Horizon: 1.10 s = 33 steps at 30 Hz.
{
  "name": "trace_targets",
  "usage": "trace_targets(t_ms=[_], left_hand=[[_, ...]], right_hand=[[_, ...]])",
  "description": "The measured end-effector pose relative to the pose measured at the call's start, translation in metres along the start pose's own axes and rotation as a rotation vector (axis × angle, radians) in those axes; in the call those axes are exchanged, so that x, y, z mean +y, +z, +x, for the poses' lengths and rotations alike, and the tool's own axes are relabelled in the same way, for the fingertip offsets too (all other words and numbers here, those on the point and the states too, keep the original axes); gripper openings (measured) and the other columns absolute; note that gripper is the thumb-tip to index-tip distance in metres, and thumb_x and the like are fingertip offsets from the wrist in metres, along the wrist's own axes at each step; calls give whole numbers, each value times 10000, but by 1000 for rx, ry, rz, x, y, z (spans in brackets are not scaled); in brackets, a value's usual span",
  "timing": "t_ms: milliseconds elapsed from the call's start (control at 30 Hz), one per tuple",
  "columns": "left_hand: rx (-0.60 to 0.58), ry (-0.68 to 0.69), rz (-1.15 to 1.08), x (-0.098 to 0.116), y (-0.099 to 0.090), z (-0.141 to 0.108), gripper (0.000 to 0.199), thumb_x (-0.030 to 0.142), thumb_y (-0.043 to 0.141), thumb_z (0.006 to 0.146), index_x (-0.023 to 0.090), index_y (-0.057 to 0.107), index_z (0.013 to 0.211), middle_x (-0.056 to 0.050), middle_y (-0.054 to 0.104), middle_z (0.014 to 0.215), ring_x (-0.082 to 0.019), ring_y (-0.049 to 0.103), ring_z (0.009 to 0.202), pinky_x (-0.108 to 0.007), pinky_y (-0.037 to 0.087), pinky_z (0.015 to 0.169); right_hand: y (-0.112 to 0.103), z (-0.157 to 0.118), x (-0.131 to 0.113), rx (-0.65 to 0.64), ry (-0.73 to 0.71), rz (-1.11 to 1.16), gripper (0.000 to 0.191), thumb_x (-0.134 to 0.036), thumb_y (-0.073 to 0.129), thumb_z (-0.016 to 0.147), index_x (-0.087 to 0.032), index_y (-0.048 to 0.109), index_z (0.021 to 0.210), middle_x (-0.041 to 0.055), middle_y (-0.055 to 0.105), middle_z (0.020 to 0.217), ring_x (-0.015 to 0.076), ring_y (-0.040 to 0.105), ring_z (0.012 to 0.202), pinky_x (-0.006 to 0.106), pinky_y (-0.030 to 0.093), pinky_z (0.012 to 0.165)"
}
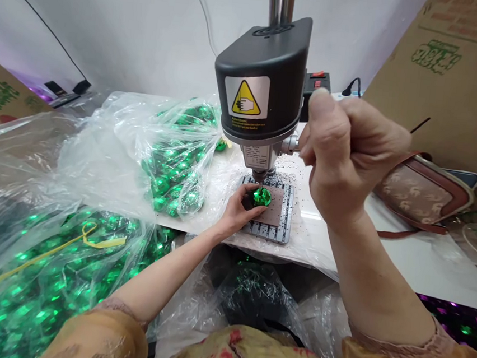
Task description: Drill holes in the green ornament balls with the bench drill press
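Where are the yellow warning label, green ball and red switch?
Yellow warning label (245, 98): head view, on its triangle.
Green ball (262, 196): head view, on its top.
Red switch (317, 74): head view, on its rocker.

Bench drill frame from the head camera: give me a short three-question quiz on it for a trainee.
1. Which hand steadies the shiny green faceted ball? A: left hand. B: right hand.
2. True or false: the black bench drill head carries a yellow triangular warning label.
3. What lies between the ball and the slotted grey metal plate?

Key: 1 A; 2 true; 3 a brown square pad.
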<state>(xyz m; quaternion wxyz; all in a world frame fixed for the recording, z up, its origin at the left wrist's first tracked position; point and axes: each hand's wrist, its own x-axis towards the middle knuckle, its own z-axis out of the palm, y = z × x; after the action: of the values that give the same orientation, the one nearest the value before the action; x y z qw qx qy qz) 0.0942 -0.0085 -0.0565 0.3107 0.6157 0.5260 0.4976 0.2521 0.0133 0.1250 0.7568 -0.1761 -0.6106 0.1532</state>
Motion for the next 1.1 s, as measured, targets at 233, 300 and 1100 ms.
trace_targets(t_ms=[233, 300, 1100], left_hand=[[28, 13, -9, -2, 1, -1, 505, 469, 843, 748, 197, 618, 1108, -100, 694, 1138, -251, 664, 1075, -408, 530, 957], [24, 22, -14, -2, 1, -1, 499, 479, 839, 753, 195, 619, 1100, -103, 694, 1139, -253, 663, 1076, -403, 531, 949], [56, 46, -15, -8, 3, -4, 527, 395, 844, 751, 196, 621, 1186, -105, 687, 1183, -272, 647, 1138, -440, 509, 1014]], right_hand=[[-6, -25, 3, -46, -96, -21, 473, -200, 526, 954, -184, 348, 517, -50, 306, 470, 56, 321, 420, 302, 215, 442], [-7, -27, 4, -47, -138, -38, 460, -165, 516, 946, -182, 348, 519, -51, 299, 472, 49, 315, 426, 290, 214, 438], [-18, -42, 33, -238, -522, 99, 437, 25, 513, 786, -200, 174, 624, -50, 194, 568, 55, 215, 486, 264, 210, 464]])
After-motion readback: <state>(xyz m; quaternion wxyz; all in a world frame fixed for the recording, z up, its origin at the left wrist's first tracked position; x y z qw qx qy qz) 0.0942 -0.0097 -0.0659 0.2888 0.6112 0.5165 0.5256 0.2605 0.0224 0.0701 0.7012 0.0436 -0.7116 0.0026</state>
